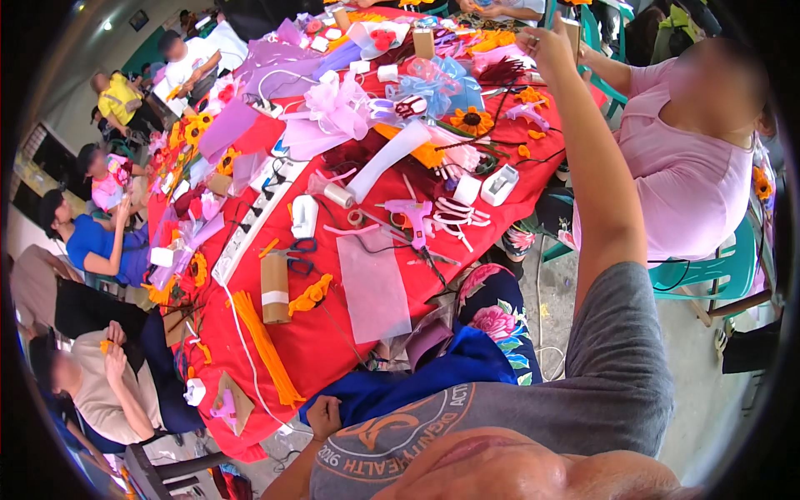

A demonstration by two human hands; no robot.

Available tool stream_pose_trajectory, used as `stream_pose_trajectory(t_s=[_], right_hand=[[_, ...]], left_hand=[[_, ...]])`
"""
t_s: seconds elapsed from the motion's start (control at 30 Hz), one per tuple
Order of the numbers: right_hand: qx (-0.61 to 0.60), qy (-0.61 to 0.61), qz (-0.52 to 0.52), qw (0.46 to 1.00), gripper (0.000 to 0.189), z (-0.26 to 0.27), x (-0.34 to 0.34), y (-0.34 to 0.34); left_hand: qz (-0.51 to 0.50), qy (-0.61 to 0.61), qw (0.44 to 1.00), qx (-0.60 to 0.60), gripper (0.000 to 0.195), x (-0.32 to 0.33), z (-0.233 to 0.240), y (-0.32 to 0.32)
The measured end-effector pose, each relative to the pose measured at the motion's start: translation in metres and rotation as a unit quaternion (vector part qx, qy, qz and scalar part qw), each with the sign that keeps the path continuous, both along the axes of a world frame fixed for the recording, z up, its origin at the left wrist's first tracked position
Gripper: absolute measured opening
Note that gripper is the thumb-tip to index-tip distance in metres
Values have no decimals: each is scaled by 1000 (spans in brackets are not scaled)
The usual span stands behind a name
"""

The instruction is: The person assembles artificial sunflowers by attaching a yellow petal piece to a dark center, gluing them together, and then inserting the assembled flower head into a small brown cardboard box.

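Observation:
My right arm reaches far up over the table's right edge. My right hand (551, 53) is raised beside a cardboard piece (570, 34), near a co-worker's hands; whether it holds anything cannot be told. Low by my lap, my left hand (325, 417) is curled closed, with nothing visible in it. Before me on the red tablecloth (325, 350) lie a bundle of orange pipe cleaners (265, 350), a brown cardboard roll (275, 287), an orange pipe-cleaner flower (312, 295), a translucent wrapping sheet (374, 284), dark scissors (301, 255) and a pink glue gun (409, 219).
A white power strip (253, 219) with several plugs and a cable crosses the table. White tape dispensers (304, 215), purple wrapping (228, 128), ribbons and sunflowers (472, 121) crowd the far part. A co-worker in pink (681, 169) sits at the right; several others sit left.

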State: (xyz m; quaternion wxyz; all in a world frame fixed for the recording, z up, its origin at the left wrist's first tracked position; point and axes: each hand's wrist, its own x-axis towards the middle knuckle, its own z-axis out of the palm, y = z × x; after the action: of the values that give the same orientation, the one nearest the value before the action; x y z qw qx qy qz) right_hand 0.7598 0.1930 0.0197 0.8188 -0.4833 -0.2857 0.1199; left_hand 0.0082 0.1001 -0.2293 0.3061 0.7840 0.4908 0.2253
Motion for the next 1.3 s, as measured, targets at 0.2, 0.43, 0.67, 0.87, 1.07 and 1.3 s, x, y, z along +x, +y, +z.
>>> stream_pose_trajectory(t_s=[0.2, 0.43, 0.67, 0.87, 1.07, 1.3], right_hand=[[-130, 40, 258, 957, 31, -83, -147, -37], [-240, 178, 498, 814, 27, -184, -269, -143], [-38, 325, 481, 813, 23, -244, -291, -183], [15, 348, 500, 793, 26, -248, -284, -173], [-2, 339, 499, 797, 29, -247, -287, -168], [1, 340, 474, 812, 33, -256, -282, -172]], left_hand=[[-32, 13, 999, -4, 20, 5, 17, -1], [-1, -72, 997, -34, 14, 7, 19, -9], [-6, -103, 993, -64, 13, -8, 1, -11], [-11, -147, 988, -48, 12, -6, -6, -8], [5, -99, 991, -89, 18, -12, 1, -8], [-37, -40, 998, -12, 22, 2, 16, -8]])
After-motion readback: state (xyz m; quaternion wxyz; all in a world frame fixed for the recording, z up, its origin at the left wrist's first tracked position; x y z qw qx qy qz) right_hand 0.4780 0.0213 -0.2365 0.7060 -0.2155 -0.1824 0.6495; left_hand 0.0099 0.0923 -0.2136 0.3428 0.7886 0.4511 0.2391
